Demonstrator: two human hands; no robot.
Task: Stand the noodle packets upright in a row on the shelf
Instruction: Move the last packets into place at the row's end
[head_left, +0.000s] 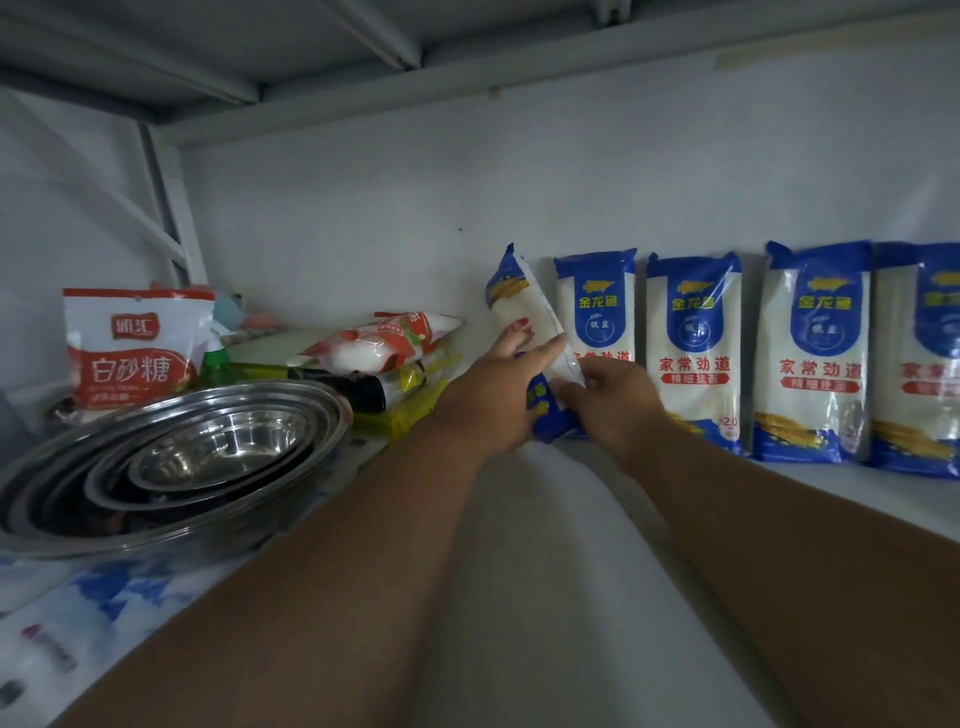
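Observation:
Several blue-and-white noodle packets stand upright against the back wall of the white shelf (545, 545), among them one (597, 306), another (693, 332) and a third (813, 353). At the row's left end a further noodle packet (522, 301) leans tilted, edge-on to me. My left hand (498, 395) holds its left side, fingers up along it. My right hand (613, 400) pinches its lower right edge.
A stack of steel bowls (171, 467) sits at the left front. Behind it stand a red-and-white sugar bag (135, 348) and a pile of flat packets (395, 358). The shelf above (363, 62) hangs low overhead.

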